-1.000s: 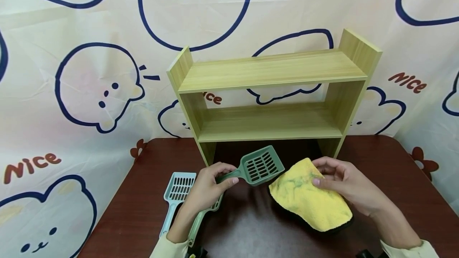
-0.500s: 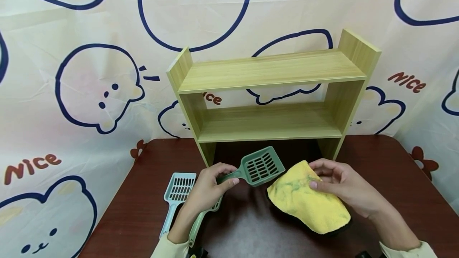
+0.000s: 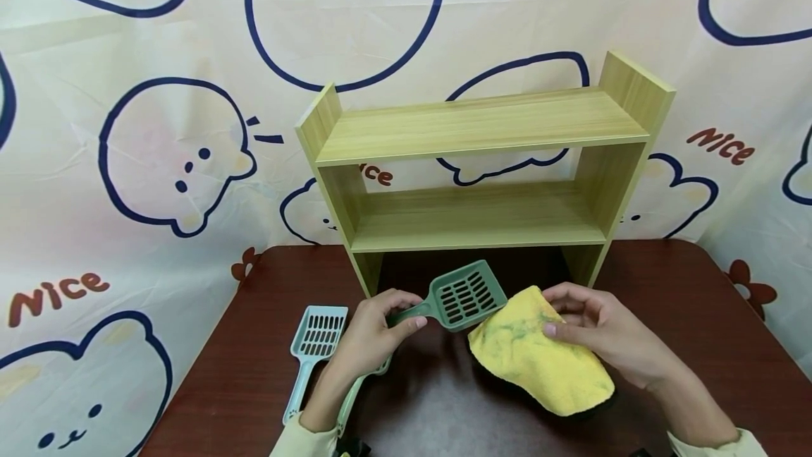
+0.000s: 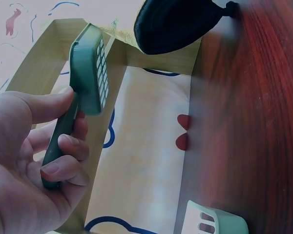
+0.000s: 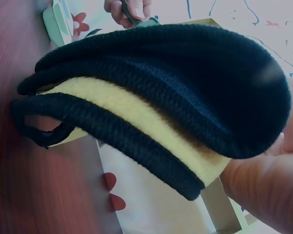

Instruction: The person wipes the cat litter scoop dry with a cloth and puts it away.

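Observation:
My left hand [image 3: 377,330] grips the handle of a dark green slotted litter scoop [image 3: 466,296], fingers wrapped round it in the left wrist view. The scoop is held above the table, its head pointing right. My right hand [image 3: 609,330] pinches a folded yellow cloth [image 3: 539,358] with a dark backing and stained top, thumb on the yellow side. In the right wrist view the cloth's dark edging [image 5: 136,131] shows several folds and a small loop. The cloth's left edge is close to the scoop's head; whether they touch I cannot tell.
A light blue scoop [image 3: 317,337] lies on the dark red-brown table [image 3: 216,365] left of my left arm. A pale green scoop [image 3: 350,400] lies partly hidden under that forearm. Behind my hands stands a wooden shelf [image 3: 476,217], with a printed cloth backdrop [image 3: 209,41] beyond.
My right hand and the yellow cloth have shifted slightly left and down, closer to the scoop. My left hand and the green scoop have barely moved, a touch to the right.

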Demonstrator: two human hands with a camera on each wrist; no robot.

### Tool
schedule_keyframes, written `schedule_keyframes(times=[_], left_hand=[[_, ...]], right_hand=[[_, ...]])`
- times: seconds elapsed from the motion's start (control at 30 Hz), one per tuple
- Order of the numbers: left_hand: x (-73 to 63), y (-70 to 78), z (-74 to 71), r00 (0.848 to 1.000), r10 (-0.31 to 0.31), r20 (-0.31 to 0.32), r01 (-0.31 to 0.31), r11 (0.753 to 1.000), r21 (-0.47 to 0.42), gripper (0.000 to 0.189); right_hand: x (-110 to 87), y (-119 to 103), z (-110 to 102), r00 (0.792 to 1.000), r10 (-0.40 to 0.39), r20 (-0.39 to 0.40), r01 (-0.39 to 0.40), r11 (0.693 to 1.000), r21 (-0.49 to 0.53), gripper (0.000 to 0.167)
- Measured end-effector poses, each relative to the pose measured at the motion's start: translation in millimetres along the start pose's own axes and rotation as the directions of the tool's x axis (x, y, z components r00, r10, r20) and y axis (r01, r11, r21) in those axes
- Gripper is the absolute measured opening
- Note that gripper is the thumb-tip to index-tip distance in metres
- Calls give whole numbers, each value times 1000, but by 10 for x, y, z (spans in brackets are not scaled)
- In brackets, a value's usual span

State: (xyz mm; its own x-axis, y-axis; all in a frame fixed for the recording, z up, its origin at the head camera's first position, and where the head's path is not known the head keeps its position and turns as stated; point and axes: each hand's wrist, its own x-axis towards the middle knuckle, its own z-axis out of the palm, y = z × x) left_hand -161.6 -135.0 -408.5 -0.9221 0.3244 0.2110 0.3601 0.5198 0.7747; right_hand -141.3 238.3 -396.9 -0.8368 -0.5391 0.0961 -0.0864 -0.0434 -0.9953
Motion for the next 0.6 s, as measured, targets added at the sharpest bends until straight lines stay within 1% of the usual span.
schedule_keyframes(times=[0.33,0.6], left_hand=[[32,36,91,999,24,-40,-22,999,36,20],[82,86,191,999,18,-38,-19,1000,-21,20]], right_hand=[[31,37,93,994,-35,-106,26,996,-82,26],[78,66,177,986,-50,-162,41,998,-56,23]])
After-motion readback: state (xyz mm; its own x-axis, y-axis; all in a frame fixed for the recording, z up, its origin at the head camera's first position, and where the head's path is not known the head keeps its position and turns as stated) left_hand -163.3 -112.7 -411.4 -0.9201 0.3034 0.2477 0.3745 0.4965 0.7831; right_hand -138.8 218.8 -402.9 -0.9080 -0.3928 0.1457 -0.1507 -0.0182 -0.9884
